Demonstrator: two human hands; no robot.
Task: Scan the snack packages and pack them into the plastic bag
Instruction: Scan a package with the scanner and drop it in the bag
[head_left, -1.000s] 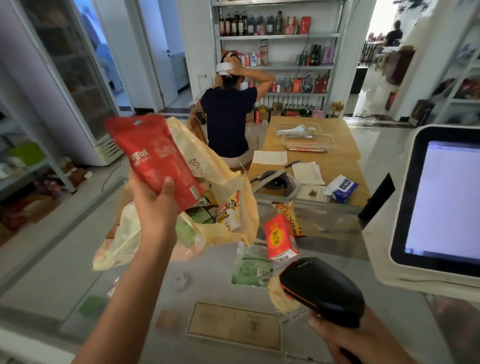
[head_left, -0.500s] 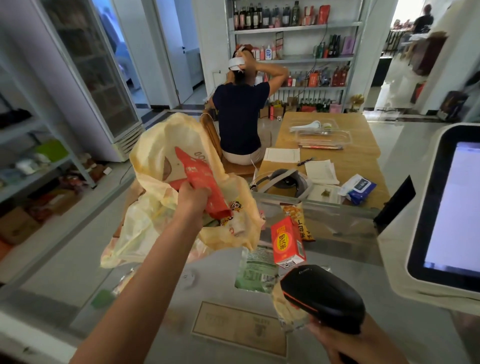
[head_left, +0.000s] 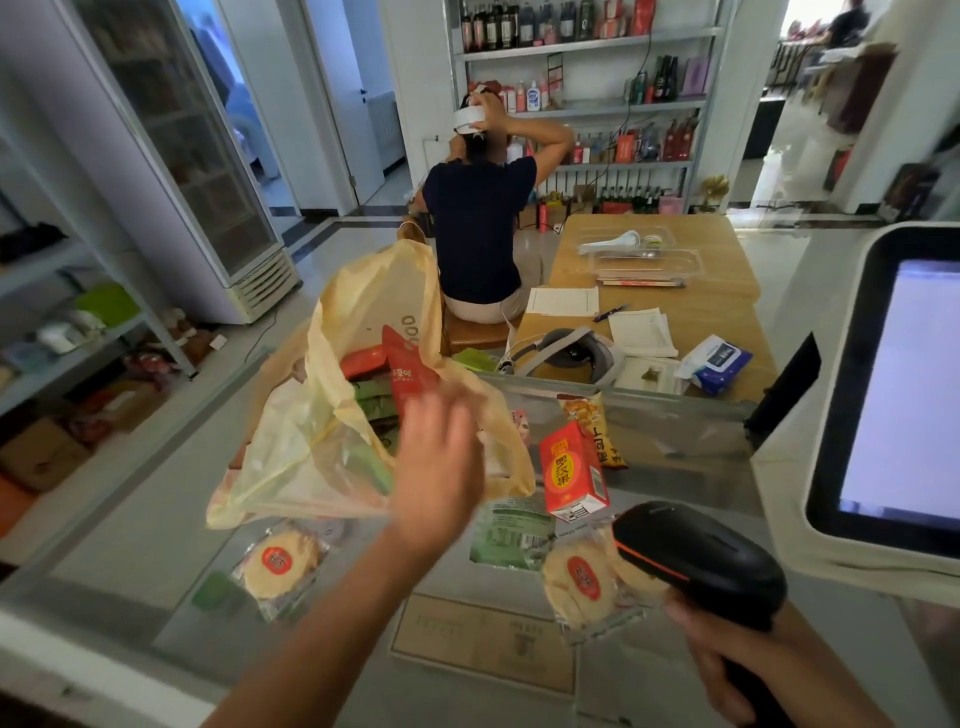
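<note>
head view: 1 thin, crinkled yellow plastic bag (head_left: 332, 467) on the counter (head_left: 156, 519), 1 glossy red pouch (head_left: 410, 374) upright inside. beside it, 2 clear-wrapped round cracker packs (head_left: 280, 564) and 1 boxy red carton (head_left: 571, 473). hands apart: left hand (head_left: 441, 478) empty, fingers spread over the bag; right hand (head_left: 737, 660) grips 1 black scanner (head_left: 696, 556).

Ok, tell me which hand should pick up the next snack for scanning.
Left, most likely. The left hand is empty, fingers relaxed, by the plastic bag, with the red carton and rice cracker packet close by. The right hand grips the scanner.
</note>
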